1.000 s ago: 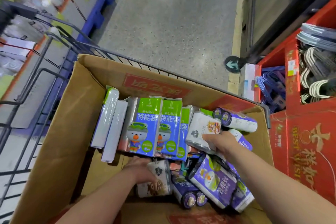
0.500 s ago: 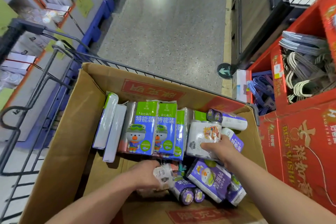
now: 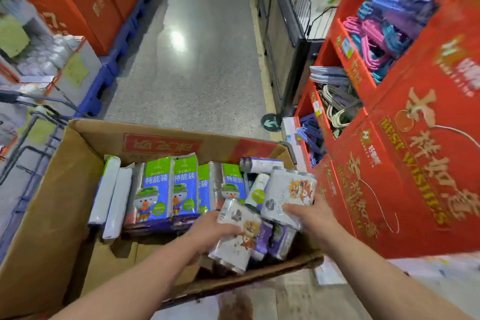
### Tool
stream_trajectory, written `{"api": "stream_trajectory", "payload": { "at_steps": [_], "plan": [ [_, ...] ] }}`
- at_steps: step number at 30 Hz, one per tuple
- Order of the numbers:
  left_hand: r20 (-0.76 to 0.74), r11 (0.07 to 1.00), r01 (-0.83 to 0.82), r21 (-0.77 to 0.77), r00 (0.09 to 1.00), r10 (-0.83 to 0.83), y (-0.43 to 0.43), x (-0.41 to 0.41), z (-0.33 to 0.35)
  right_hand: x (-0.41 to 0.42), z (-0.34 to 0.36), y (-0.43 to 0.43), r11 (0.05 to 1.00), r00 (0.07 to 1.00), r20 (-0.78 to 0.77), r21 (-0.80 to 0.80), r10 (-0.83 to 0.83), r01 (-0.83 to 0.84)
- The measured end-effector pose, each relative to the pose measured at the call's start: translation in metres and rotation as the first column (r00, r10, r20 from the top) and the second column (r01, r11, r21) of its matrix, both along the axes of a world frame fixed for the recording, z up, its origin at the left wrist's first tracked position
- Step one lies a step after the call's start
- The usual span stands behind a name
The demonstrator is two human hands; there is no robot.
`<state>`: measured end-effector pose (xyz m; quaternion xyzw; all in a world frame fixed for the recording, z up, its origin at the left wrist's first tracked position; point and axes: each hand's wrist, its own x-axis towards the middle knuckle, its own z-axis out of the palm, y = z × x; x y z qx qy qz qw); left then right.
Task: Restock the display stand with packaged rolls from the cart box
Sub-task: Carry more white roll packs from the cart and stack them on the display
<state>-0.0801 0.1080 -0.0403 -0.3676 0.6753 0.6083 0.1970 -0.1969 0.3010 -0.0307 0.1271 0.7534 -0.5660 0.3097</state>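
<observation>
A brown cardboard box (image 3: pixel 46 215) sits in the cart and holds several packaged rolls. Green-and-blue packs (image 3: pixel 158 189) stand in a row at its back; purple rolls (image 3: pixel 280 239) lie at the near right. My left hand (image 3: pixel 210 231) grips a white roll pack with a cartoon print (image 3: pixel 239 236), lifted above the box floor. My right hand (image 3: pixel 311 215) holds a second white pack with a tiger print (image 3: pixel 291 195), raised near the box's right wall. The red display stand (image 3: pixel 405 163) rises just right of the box.
The stand's open shelves hold coloured hangers (image 3: pixel 376 28) and grey ones (image 3: pixel 337 104). The cart's metal frame (image 3: pixel 28 122) shows at left. Orange cartons on blue pallets (image 3: pixel 85 0) line the left of the aisle floor (image 3: pixel 197 60). A dark wire rack (image 3: pixel 285 15) stands beyond the stand.
Both hands have lifted their white packs up out of the pile and toward the right. The view has swung upward and right, so more of the red stand shows.
</observation>
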Motion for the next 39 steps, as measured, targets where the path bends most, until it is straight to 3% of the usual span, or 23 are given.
{"api": "stream_trajectory", "payload": {
  "at_steps": [3,6,9,14,22,30,39],
  "plan": [
    [-0.081,0.999,-0.025,-0.020,0.996,0.023,0.044,-0.008,0.014,0.024,0.019,0.064,0.991,0.991,-0.038,-0.051,-0.126,0.124],
    [-0.154,0.998,-0.038,0.056,0.987,0.046,0.098,-0.011,0.033,0.057,0.034,0.137,0.966,0.966,-0.066,-0.082,-0.250,0.245],
    [-0.237,0.995,0.065,0.075,0.970,-0.045,0.166,-0.004,0.051,0.098,0.045,0.211,0.928,0.924,-0.100,-0.088,-0.370,0.363],
    [-0.247,0.961,0.232,0.148,0.950,-0.191,0.281,0.020,0.064,0.176,0.067,0.323,0.838,0.834,-0.097,-0.122,-0.543,0.532],
    [-0.284,0.845,0.514,0.148,0.840,-0.462,0.423,0.054,0.082,0.263,0.091,0.462,0.673,0.647,-0.190,-0.129,-0.738,0.729],
    [-0.275,0.784,0.607,0.128,0.781,-0.560,0.532,0.024,0.077,0.272,0.101,0.566,0.507,0.469,-0.214,-0.188,-0.857,0.841],
    [-0.340,0.637,0.748,0.189,0.658,-0.672,0.703,-0.077,0.082,0.213,0.109,0.710,0.389,0.340,-0.235,-0.204,-0.910,0.899]
  ]
}}
